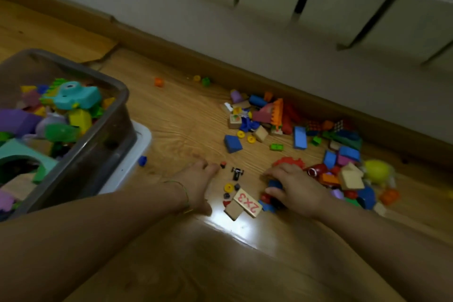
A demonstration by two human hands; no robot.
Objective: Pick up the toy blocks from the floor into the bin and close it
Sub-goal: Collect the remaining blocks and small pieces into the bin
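Bin: grey see-through bin (115, 115), left of frame, open-topped and heaped with coloured toys. It lies left of both hands, so every load must travel leftward.
Lid: white slab, likely the lid (145, 138), flat on the floor under the bin's right edge, not yet fitted.
Pile: toy blocks (301, 135) of plastic, foam and wood, strewn from centre to lower right, with the long axis of the band running along the skirting board.
Right hand: right hand (297, 190), lower centre-right at the pile's near edge, fingers curled round a blue block (275, 183) with red pieces under it.
Left hand: left hand (196, 179), lower centre, fingers stretched on the floor, holding nothing; the nearer of the 2 to the bin.
Wooden block: wooden block (246, 202) marked 2x3, between the hands.
Red piece: tiny red piece (222, 164), just beyond the left fingertips.
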